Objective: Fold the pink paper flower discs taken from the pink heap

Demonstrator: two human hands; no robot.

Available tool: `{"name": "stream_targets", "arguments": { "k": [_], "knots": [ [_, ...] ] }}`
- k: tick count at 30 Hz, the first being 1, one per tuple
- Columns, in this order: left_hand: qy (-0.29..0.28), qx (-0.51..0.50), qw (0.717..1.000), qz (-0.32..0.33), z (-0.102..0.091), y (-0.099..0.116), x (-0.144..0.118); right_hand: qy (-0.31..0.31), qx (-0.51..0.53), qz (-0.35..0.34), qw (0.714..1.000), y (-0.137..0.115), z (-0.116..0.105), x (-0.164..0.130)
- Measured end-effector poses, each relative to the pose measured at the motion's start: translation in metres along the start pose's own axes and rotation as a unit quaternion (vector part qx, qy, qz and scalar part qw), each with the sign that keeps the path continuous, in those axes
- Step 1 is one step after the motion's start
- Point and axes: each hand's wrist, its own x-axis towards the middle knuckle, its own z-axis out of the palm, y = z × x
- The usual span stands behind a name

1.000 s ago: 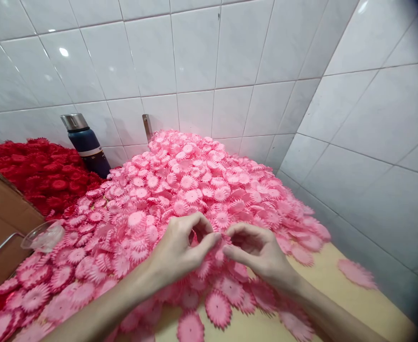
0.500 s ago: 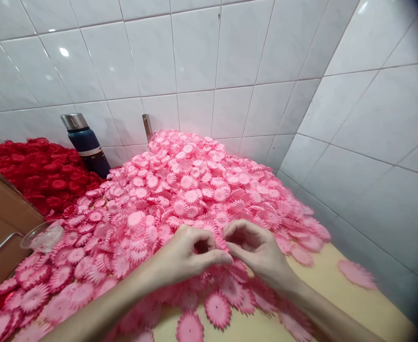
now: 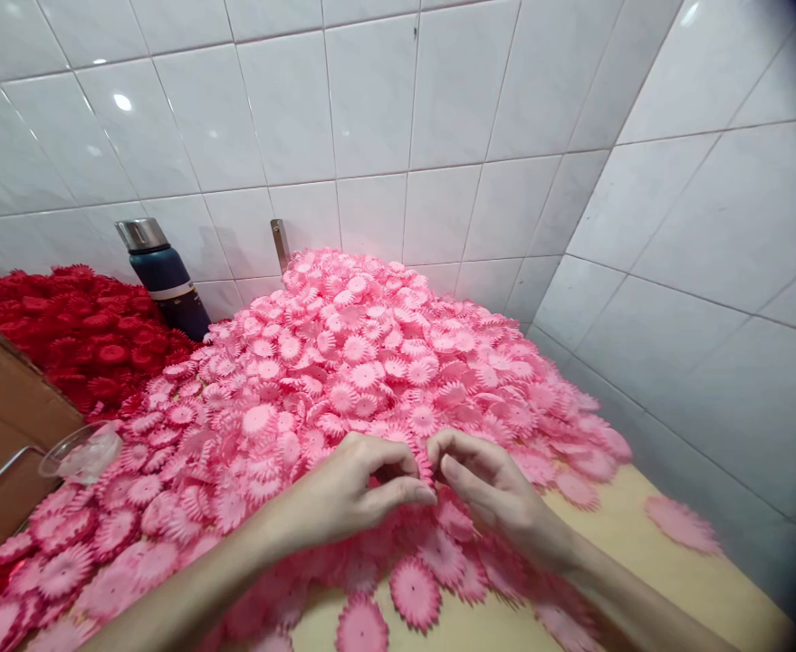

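Note:
My left hand [image 3: 363, 480] pinches a pink scalloped paper-flower piece [image 3: 423, 464] between thumb and fingers, the piece seen nearly edge-on. Right beside it, my right hand [image 3: 489, 480] has its fingers curled inward, with the fingertips close to the edge of that piece. The right thumb lies in front of those fingers and hides whatever may be between them. Both hands are above the near side of a big heap of similar pink pieces [image 3: 363, 371]. Two loose pieces, one of them a round pink flower piece [image 3: 415, 592], lie below the hands.
Behind the heap stands a white tiled wall [image 3: 370, 100]. At the left are a dark blue bottle [image 3: 170, 285], a pile of red flower pieces [image 3: 85, 330], a cardboard box [image 3: 10, 435] and a clear plastic dish [image 3: 81, 453]. A yellowish tabletop [image 3: 642, 543] shows at right.
My right thumb has drawn back to the right, away from the pink piece. My left hand keeps its pinch on the piece almost in place.

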Motion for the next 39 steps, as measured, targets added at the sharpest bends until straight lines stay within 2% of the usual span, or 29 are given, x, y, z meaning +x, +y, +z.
{"name": "stream_targets", "arguments": {
  "k": [7,19,28,35,39],
  "knots": [
    [-0.040,-0.092,0.995,0.005,-0.005,-0.006,0.001,-0.003,0.049,0.003,0.999,0.005,0.002,0.001],
    [-0.069,-0.173,0.982,-0.037,-0.009,-0.010,0.001,-0.006,0.038,0.009,0.999,0.005,-0.001,0.002],
    [-0.095,-0.143,0.984,-0.048,-0.015,-0.003,0.001,-0.018,0.029,0.010,0.999,0.003,-0.004,-0.001],
    [-0.053,-0.026,0.998,-0.008,-0.012,-0.001,0.000,0.027,0.005,0.025,0.999,0.008,-0.001,0.001],
    [-0.029,0.035,0.999,-0.003,-0.011,-0.001,0.001,0.025,0.005,0.038,0.999,0.006,-0.001,0.002]
  ]
}}
